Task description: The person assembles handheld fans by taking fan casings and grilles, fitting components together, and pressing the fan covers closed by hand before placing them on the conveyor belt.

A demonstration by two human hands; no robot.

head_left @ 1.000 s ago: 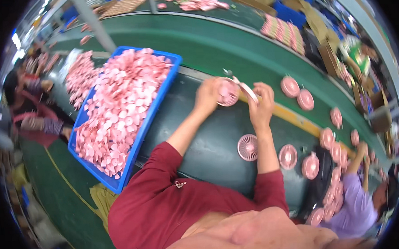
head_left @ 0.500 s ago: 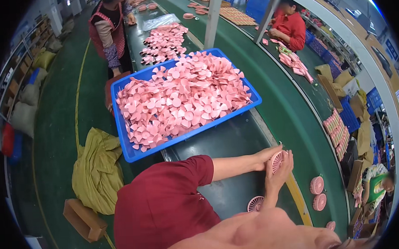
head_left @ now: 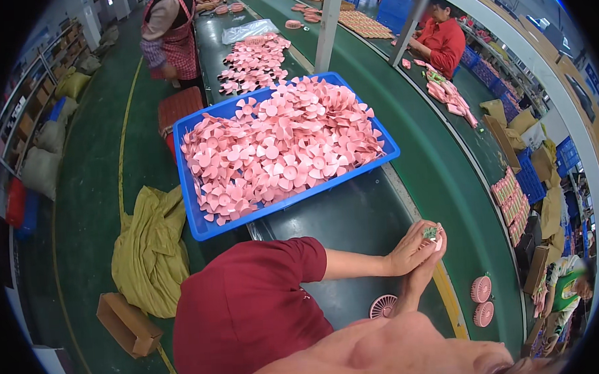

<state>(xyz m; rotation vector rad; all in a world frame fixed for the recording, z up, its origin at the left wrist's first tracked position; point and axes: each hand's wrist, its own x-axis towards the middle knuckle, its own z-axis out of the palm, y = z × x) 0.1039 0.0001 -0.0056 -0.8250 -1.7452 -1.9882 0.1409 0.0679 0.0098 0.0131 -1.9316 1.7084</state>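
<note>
Along the left edge of the floor lie a yellow cloth bundle [head_left: 148, 250] and a brown cardboard box [head_left: 127, 324]. Farther right, a blue tray [head_left: 201, 225] heaped with pink fan blades [head_left: 278, 148] sits on the dark conveyor surface [head_left: 354, 218]. Beyond it a person in an apron stands by a loose pile of more blades [head_left: 254, 62].

Right of the tray, the left hand [head_left: 409, 250] and right hand [head_left: 428, 261] meet above the surface, fingers closed together around a small pink part with a greenish piece [head_left: 431, 233] at its top. This looks like a fitting step: pressing that piece into the pink part. The next move would call for firm, even pressure while keeping the two aligned.

Below the hands a pink round fan grille [head_left: 383, 306] lies on the surface; two more grilles [head_left: 481, 301] rest farther right, past the yellow line.

Most of the held part is hidden by the fingers, so its exact shape cannot be told. The right forearm is cut off by the wearer's own body.
</note>
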